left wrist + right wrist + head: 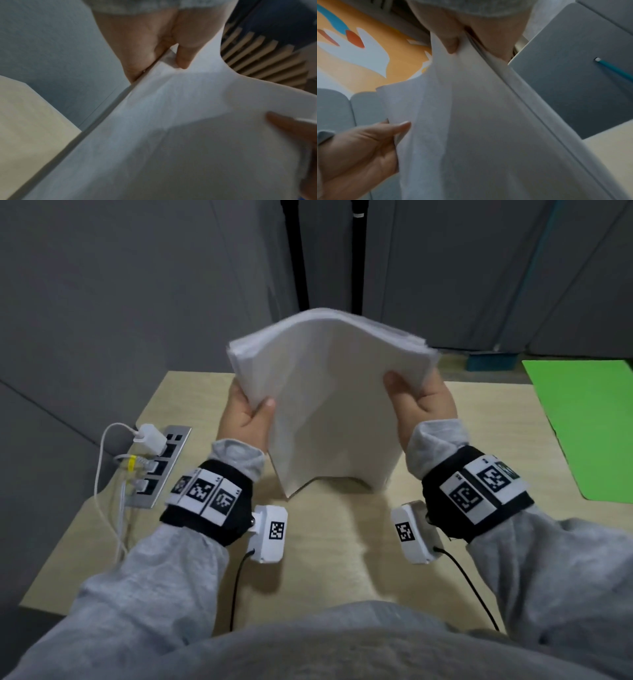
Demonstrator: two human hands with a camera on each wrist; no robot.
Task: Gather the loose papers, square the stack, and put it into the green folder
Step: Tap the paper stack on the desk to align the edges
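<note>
A thick stack of white papers (329, 405) stands on its lower edge on the wooden table (342, 559), bowed outward in the middle. My left hand (246, 412) grips its left side, thumb in front. My right hand (418, 402) grips the right side the same way. The left wrist view shows my left hand (154, 44) pinching the stack (171, 135) at its edge. In the right wrist view my right hand (471, 29) clamps the paper stack (488, 135), and the left hand (359, 148) shows at the lower left. The green folder (589, 426) lies flat at the table's right side.
A metal power strip (161, 463) with a white charger (150, 438) and white cables (102, 474) is set in the table's left part. Grey partition panels (137, 285) rise behind the table. A black pole (298, 251) stands at the back.
</note>
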